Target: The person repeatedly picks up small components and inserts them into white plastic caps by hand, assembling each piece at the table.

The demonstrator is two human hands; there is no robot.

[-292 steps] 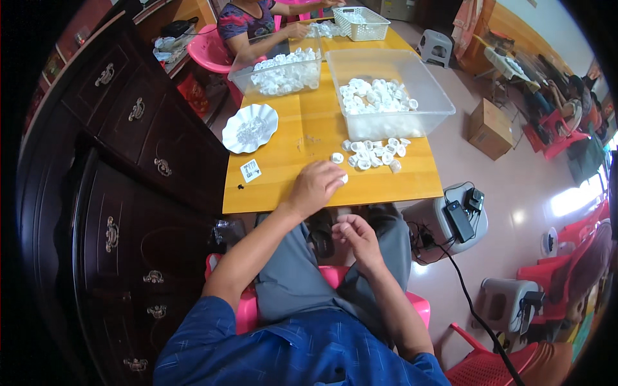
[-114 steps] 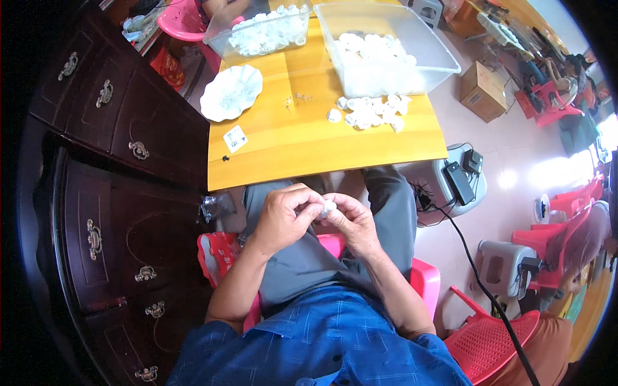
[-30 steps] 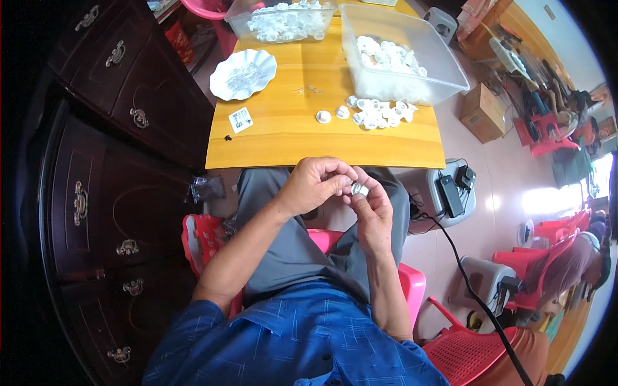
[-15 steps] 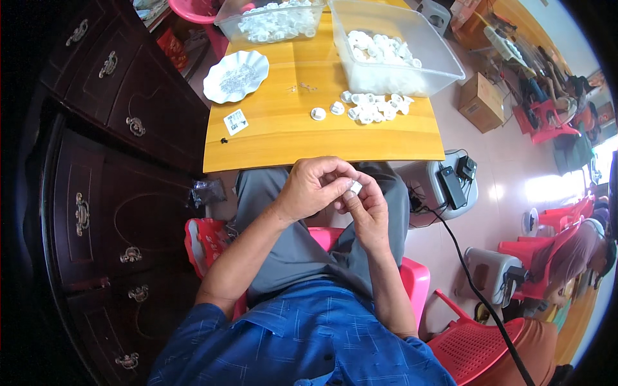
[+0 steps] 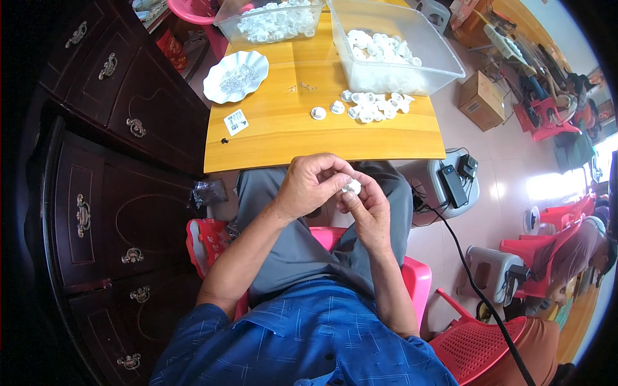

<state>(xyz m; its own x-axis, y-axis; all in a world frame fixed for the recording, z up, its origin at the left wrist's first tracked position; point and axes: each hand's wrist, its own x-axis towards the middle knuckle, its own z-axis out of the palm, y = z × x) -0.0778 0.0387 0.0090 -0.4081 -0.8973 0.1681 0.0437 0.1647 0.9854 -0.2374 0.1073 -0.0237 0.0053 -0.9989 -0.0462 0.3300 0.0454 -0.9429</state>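
While your two hands hold nearly the same pose as half a second ago, the small white plastic piece point(image 5: 352, 186) between their fingertips shows a rounder face, so it seems slightly turned. Your right hand point(image 5: 369, 212) grips it between thumb and index finger, palm facing inward. Your left hand point(image 5: 308, 186) brings thumb and forefinger together at the piece's near-left edge; whether they pinch the piece itself or some tiny part hidden there, you can't tell from this view.

Beyond your hands, on the yellow table point(image 5: 270, 138), two loose white pieces point(image 5: 318, 113) lie apart, just left of the heap of white pieces point(image 5: 376, 109). A few seconds ago only one lies that clearly apart, so one more piece appears finished with and set aside, and the one in your fingers looks only part-way through its handling. Farther ahead of your right hand stands the clear tub point(image 5: 432, 55) with more white pieces inside. Ahead and left of your left hand sits the scalloped white dish point(image 5: 214, 90) of small clear bits point(image 5: 237, 78), unmoved.
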